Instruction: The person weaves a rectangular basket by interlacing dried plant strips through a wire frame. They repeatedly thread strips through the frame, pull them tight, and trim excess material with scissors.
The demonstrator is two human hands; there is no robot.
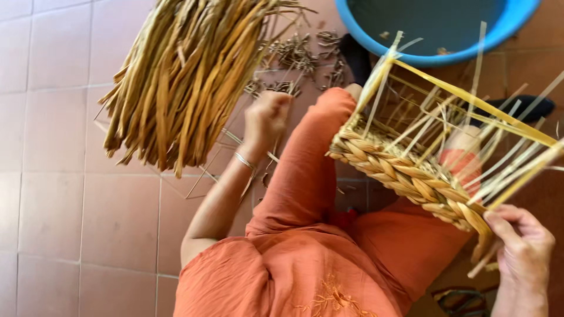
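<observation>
A half-woven basket [405, 176] rests on my lap, with a thick braided band low on a frame of thin yellow upright strips [470, 100]. My right hand [520, 246] grips the braid's loose end at the basket's near corner. A large bundle of dried reed strands [182, 76] lies on the tiled floor to the left. My left hand [265, 117], a bangle on its wrist, is stretched out to the bundle's right edge. Its fingers are curled, apparently around a thin strand.
A blue plastic basin [440, 35] stands at the top right, just beyond the basket. Short reed scraps [299, 56] litter the pink floor tiles [59, 205] between the bundle and the basin. A dark sandal [520, 105] lies at the right, behind the upright strips.
</observation>
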